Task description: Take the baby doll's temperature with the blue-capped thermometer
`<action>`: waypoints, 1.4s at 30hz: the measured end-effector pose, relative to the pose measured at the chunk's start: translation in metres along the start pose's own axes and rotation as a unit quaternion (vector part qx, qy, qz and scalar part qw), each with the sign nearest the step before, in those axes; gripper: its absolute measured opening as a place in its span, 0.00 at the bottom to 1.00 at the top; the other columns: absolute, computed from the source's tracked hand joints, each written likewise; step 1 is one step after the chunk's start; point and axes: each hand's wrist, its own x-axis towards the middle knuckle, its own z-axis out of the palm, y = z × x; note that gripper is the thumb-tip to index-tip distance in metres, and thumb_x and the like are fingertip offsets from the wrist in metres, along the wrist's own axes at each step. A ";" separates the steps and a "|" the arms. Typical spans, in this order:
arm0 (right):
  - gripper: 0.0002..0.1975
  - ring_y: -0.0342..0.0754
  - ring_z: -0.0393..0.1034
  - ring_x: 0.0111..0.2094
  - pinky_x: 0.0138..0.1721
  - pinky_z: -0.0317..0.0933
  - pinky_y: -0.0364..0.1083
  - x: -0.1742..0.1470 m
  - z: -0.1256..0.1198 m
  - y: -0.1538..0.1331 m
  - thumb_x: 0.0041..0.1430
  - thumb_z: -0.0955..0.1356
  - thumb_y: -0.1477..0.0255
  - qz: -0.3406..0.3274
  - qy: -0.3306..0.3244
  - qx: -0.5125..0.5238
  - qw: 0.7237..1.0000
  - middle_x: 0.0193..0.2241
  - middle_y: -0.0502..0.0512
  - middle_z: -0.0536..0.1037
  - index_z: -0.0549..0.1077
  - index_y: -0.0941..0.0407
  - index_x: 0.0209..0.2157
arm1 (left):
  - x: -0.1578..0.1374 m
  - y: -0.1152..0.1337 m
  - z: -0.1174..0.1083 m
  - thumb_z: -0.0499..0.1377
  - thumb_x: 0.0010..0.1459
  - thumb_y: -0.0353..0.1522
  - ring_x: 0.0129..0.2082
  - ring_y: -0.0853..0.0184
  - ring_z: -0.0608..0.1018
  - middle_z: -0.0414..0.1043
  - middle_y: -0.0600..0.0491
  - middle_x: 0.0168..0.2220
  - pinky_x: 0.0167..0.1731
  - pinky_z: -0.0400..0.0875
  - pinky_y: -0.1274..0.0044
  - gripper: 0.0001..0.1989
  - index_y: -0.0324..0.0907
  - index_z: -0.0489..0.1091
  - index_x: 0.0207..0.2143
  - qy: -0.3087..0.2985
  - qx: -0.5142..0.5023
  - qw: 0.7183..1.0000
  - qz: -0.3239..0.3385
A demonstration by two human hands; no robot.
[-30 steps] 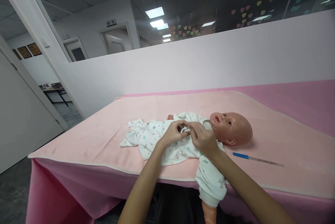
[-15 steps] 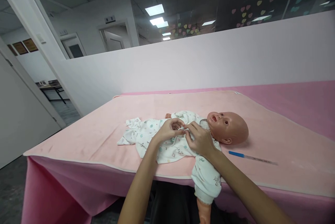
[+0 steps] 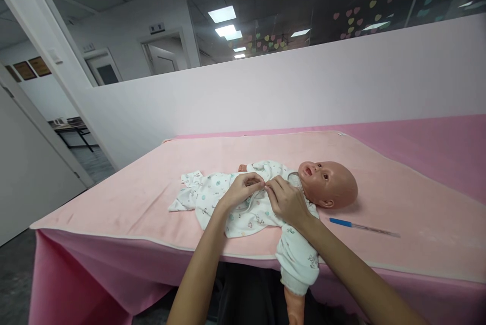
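Lying on its back along the peach blanket of the pink-draped table, the dressed doll has its long axis running left to right across our view. At the left we see the leg ends of its patterned clothing. Next comes the left hand, nearer the lower body, its fingers curved into a loop toward the thumb. Just beside it we find the right hand, nearer the neck, fingers bent in, its tips close to those of the left. Each grip is almost closed above the chest; the clothing lies directly beneath both, but we cannot tell whether cloth is caught between the fingertips. The sleeved near arm hangs over the table's near edge. Farther right, we note the head, crown pointing right, and, nearer us, a slim stick, its blue end toward the doll, its long axis slanting rightward and slightly toward us.
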 end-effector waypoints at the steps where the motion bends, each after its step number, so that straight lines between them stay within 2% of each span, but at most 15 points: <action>1: 0.09 0.42 0.61 0.25 0.23 0.47 0.41 0.000 0.001 0.000 0.61 0.58 0.73 0.003 0.005 -0.004 1.000 0.26 0.53 0.68 0.68 0.58 0.31 | -0.001 0.000 0.000 0.57 0.52 0.36 0.31 0.71 0.70 0.68 0.53 0.30 0.34 0.64 0.79 0.09 0.37 0.69 0.30 -0.003 0.001 1.000 0.005; 7: 0.09 0.41 0.62 0.25 0.23 0.48 0.41 0.000 0.003 0.000 0.62 0.59 0.72 0.020 0.021 -0.001 1.000 0.27 0.52 0.70 0.68 0.58 0.32 | -0.002 -0.001 0.001 0.62 0.47 0.38 0.31 0.70 0.71 0.68 0.53 0.29 0.32 0.65 0.79 0.13 0.38 0.67 0.30 -0.021 0.006 1.000 -0.001; 13: 0.09 0.40 0.63 0.25 0.23 0.49 0.40 -0.001 0.003 0.001 0.62 0.59 0.72 0.017 0.034 0.014 0.999 0.27 0.52 0.71 0.68 0.57 0.32 | -0.004 -0.003 0.001 0.59 0.50 0.38 0.30 0.71 0.69 0.68 0.53 0.29 0.30 0.63 0.80 0.12 0.37 0.68 0.29 -0.012 0.040 0.999 0.022; 21: 0.08 0.40 0.64 0.25 0.23 0.50 0.40 -0.001 0.000 0.000 0.61 0.59 0.72 0.027 0.038 0.042 0.998 0.26 0.52 0.70 0.67 0.57 0.30 | -0.005 -0.002 0.002 0.60 0.48 0.40 0.33 0.68 0.72 0.71 0.49 0.32 0.33 0.65 0.78 0.15 0.37 0.65 0.20 -0.004 0.006 1.000 0.017; 27: 0.08 0.40 0.62 0.24 0.23 0.51 0.40 0.000 -0.003 -0.001 0.59 0.60 0.72 0.032 0.033 0.060 0.997 0.24 0.51 0.69 0.67 0.57 0.27 | -0.009 -0.008 -0.002 0.64 0.44 0.37 0.34 0.67 0.73 0.73 0.48 0.34 0.34 0.67 0.77 0.12 0.36 0.72 0.29 0.018 0.020 1.000 0.011; 32: 0.08 0.41 0.63 0.24 0.24 0.50 0.40 0.000 -0.002 -0.001 0.58 0.61 0.73 0.031 0.032 0.048 0.998 0.24 0.51 0.70 0.68 0.57 0.27 | -0.010 -0.010 0.003 0.62 0.46 0.37 0.28 0.70 0.72 0.72 0.50 0.31 0.27 0.66 0.79 0.12 0.37 0.71 0.30 0.075 0.063 0.995 0.015; 35: 0.09 0.40 0.63 0.25 0.24 0.50 0.40 0.000 -0.001 0.000 0.59 0.60 0.73 0.027 0.036 0.037 0.998 0.24 0.51 0.70 0.69 0.57 0.29 | -0.010 -0.009 0.007 0.62 0.47 0.37 0.31 0.69 0.73 0.72 0.51 0.32 0.30 0.68 0.79 0.13 0.38 0.70 0.32 0.104 0.068 0.992 0.035; 38: 0.10 0.41 0.64 0.25 0.23 0.49 0.40 0.000 0.000 0.000 0.61 0.59 0.72 0.024 0.040 0.024 0.999 0.24 0.51 0.70 0.69 0.57 0.31 | -0.010 -0.009 0.009 0.61 0.48 0.38 0.34 0.67 0.74 0.73 0.50 0.33 0.34 0.69 0.77 0.14 0.38 0.71 0.35 0.102 0.059 0.992 0.045; 42: 0.10 0.41 0.64 0.25 0.23 0.49 0.41 0.000 0.000 0.000 0.61 0.59 0.72 0.024 0.043 0.016 0.999 0.25 0.51 0.71 0.70 0.57 0.31 | -0.010 -0.008 0.009 0.61 0.49 0.39 0.32 0.66 0.75 0.75 0.49 0.32 0.32 0.70 0.77 0.13 0.38 0.74 0.32 0.089 0.042 0.995 0.034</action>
